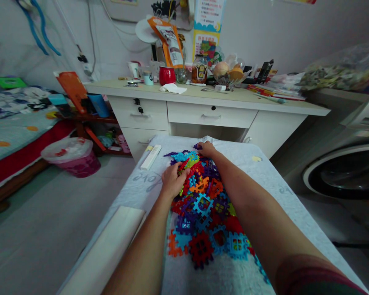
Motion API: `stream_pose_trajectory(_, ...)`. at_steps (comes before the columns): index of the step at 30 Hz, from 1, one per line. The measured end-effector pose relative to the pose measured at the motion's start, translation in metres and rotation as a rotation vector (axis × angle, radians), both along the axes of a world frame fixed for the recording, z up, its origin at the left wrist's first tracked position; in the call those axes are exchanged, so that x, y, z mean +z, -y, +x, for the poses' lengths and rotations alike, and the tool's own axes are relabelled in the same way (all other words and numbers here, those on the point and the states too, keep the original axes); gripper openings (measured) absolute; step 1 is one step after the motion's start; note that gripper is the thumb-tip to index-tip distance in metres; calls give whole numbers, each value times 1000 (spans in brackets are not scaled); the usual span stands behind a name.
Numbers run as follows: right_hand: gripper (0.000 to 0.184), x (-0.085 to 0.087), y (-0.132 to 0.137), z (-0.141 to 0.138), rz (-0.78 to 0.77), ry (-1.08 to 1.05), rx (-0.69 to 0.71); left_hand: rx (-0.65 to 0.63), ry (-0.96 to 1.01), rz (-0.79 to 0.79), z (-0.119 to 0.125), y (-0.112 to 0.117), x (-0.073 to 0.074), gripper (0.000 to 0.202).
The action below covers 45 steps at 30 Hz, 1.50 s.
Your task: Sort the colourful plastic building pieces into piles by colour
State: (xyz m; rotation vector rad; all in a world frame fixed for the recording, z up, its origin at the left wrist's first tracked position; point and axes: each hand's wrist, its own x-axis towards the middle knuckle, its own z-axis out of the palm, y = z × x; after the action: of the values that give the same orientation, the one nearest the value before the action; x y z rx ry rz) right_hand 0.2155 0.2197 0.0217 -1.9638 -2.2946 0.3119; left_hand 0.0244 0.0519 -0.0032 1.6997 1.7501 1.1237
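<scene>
A pile of flat, toothed plastic building tiles [206, 209] in red, blue, purple, orange and green lies on a table covered with a pale cloth [273, 180]. My left hand [172, 180] rests on the pile's left side with its fingers curled onto a red and green tile. My right hand [206, 149] reaches to the pile's far end, fingers bent down onto the purple and blue tiles there. Whether either hand has a tile pinched is hidden by the fingers.
A white box [151, 157] lies at the table's far left. A rolled white sheet [110, 246] runs along the near left edge. Beyond stand a cluttered white desk [209, 102], a pink lined bin [71, 156], a bed [15, 131] and a washing machine [344, 172].
</scene>
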Motion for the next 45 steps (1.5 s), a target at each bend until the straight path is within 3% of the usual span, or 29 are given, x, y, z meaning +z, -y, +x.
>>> stream_pose_trajectory(6, 13, 0, 3, 4, 177, -143, -61, -12, -70, -39, 0, 0, 2, 46)
stream_pose_trajectory(11, 43, 5, 7, 7, 251, -424, -201, -39, -73, -68, 0, 1, 6, 42)
stream_pose_trajectory(13, 44, 11, 13, 12, 230, -563, -214, -21, -65, -67, 0, 2, 6, 41)
stream_pose_trajectory(19, 4, 32, 53, 34, -56, -830, -65, 108, -21, -49, 4, 4, 7, 54)
stream_pose_trajectory(24, 18, 33, 96, 37, -176, -769, 10, 8, 17, -95, 3, 7, 14, 56)
stream_pose_trajectory(28, 31, 32, 124, 29, -215, -848, 93, -60, 193, -99, 7, 8, 16, 63)
stream_pose_trajectory(31, 28, 35, 142, 22, -165, -839, 167, -116, 436, -60, 14, 9, 16, 62)
stream_pose_trajectory(35, 21, 41, 167, 17, 47, -791, 260, -201, 769, -27, 19, 10, 20, 58)
stream_pose_trajectory(38, 21, 46, 188, 16, 175, -777, 362, -257, 911, -17, 19, 11, 24, 57)
stream_pose_trajectory(41, 19, 52, 212, 17, 245, -776, 434, -285, 909, 6, 17, 12, 29, 56)
stream_pose_trajectory(45, 18, 59, 243, 19, 256, -762, 496, -297, 752, 49, 16, 16, 40, 54)
